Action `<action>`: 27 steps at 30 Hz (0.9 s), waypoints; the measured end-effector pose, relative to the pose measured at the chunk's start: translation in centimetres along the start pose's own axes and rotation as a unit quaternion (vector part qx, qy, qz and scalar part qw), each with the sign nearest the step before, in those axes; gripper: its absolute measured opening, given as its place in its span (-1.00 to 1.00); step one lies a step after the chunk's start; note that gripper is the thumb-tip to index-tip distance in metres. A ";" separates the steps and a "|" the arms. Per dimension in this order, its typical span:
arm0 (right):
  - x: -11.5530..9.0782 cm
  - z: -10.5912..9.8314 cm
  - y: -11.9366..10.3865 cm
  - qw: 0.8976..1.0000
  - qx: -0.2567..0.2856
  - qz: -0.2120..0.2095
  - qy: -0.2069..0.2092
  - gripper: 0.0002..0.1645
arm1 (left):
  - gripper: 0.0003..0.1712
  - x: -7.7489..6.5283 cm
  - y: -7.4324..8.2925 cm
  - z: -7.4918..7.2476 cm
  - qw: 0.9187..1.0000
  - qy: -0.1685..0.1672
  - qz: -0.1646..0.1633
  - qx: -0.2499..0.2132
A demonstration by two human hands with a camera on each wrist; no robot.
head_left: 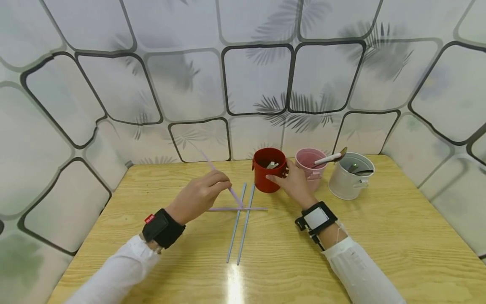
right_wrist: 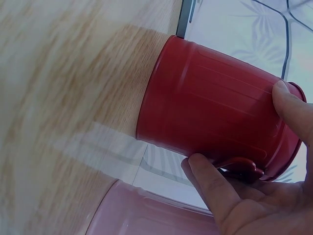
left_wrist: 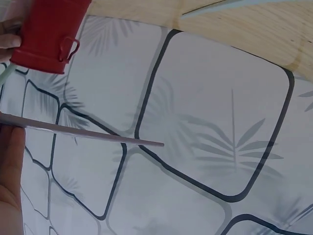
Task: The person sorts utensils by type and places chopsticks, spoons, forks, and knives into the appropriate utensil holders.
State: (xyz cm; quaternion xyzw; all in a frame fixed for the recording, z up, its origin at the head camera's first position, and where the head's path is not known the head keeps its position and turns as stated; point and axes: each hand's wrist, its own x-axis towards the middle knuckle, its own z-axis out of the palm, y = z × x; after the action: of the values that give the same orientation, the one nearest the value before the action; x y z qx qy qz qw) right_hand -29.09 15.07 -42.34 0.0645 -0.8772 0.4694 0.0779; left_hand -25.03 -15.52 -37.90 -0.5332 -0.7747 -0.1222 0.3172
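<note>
Left hand (head_left: 201,194): pinched on slanted purple stick (head_left: 236,197); lax pinch could drop it.
Crossed sticks (head_left: 245,228): between table (head_left: 288,261) edges; purple tip could nudge them askew.
Right hand (head_left: 296,183): clamped on red bucket (head_left: 265,179), near far edge; sideways tug could bump pink bucket (head_left: 314,184).

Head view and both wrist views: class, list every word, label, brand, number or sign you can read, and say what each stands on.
Readable text: none.
Red tag on the black band at the left wrist: pale marks, too small to read.
Red bucket, pink bucket and white bucket: no lettering visible.
</note>
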 end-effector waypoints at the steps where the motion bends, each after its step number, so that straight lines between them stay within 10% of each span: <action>1: 0.0 0.0 0.0 1.000 0.000 0.000 0.000 -0.08 | -0.69 0.3 0.0 0.0 1.000 0.009 -0.001 -0.001; 15: 0.1 0.0 0.0 1.000 -0.003 -0.001 -0.002 -0.08 | -0.73 4.5 0.7 -0.5 0.986 0.152 -0.005 -0.074; 27: 0.1 0.0 0.0 1.000 -0.009 0.008 -0.001 -0.09 | -0.78 6.7 1.2 -0.6 0.951 0.276 -0.017 -0.137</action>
State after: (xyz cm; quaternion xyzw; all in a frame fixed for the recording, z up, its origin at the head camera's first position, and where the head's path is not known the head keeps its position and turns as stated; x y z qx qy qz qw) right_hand -29.22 15.09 -42.29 0.0571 -0.8820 0.4619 0.0735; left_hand -25.29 -10.35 -33.49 -0.5034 -0.6417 -0.3753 0.4405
